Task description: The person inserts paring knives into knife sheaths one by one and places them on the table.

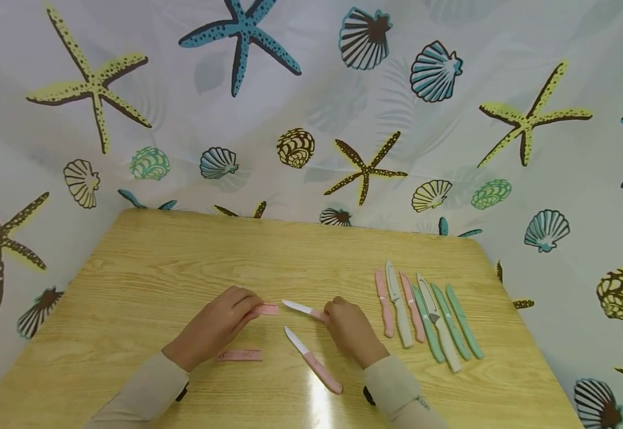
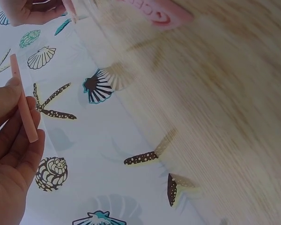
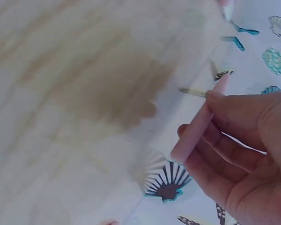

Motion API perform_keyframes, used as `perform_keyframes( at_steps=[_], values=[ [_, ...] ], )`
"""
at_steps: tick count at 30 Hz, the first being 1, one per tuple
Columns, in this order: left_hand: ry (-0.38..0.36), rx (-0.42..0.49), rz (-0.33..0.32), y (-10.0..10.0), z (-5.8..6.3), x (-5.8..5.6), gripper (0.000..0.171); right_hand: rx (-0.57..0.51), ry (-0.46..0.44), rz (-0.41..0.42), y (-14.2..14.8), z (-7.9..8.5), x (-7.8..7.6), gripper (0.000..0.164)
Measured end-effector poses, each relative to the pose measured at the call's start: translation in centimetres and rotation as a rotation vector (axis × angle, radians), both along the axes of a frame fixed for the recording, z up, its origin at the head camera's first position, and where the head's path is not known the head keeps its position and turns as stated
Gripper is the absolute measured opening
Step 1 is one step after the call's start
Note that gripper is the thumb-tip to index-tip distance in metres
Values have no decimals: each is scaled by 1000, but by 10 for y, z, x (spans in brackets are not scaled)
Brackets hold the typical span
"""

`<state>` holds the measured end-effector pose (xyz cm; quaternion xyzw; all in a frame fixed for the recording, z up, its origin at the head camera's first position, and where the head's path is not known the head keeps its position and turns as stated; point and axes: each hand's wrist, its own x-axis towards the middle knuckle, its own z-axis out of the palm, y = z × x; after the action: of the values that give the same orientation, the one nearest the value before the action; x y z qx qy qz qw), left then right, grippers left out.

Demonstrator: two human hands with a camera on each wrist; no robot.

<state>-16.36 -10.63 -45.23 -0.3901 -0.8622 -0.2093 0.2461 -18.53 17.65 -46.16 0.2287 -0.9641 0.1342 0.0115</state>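
Note:
Between thumb and fingers my left hand [image 1: 224, 319] pinches a pink blade sheath [image 1: 267, 310], its end pointing right. My right hand [image 1: 350, 328] grips the pink handle of a small paring knife [image 1: 297, 307], whose bare white blade points left at the sheath, a short gap away. In the right wrist view the thumb and fingers close round the pink handle [image 3: 194, 136]. A second pink paring knife [image 1: 321, 372] lies unsheathed on the table between the hands, blade tip up and left. Another pink sheath [image 1: 240, 356] with lettering lies below my left hand.
At the right of the wooden table [image 1: 182, 250] several knives lie side by side: pink ones [image 1: 384, 307], white-handled ones [image 1: 399, 307] and green ones [image 1: 464, 322]. A white cloth [image 1: 311, 83] printed with starfish and shells hangs behind and beside the table.

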Motion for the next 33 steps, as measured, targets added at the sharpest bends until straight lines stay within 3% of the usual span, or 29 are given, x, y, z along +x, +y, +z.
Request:
perform_keyframes(
  at_steps=[4,12,17,27,33],
  values=[
    [1,-3,4,-1,1,1,20,-62,84,-9,0,9,4,11],
    [45,-4,4,0,3,-1,40,-174,236,19,3,31,13,7],
    [14,-5,-1,0,7,-2,18,-182,247,41,4,43,23,8],
    [55,6,-6,0,5,-4,23,-149,225,63,3,50,35,5],
    [40,0,3,0,6,-3,22,-151,241,62,5,49,36,4]
  ],
)
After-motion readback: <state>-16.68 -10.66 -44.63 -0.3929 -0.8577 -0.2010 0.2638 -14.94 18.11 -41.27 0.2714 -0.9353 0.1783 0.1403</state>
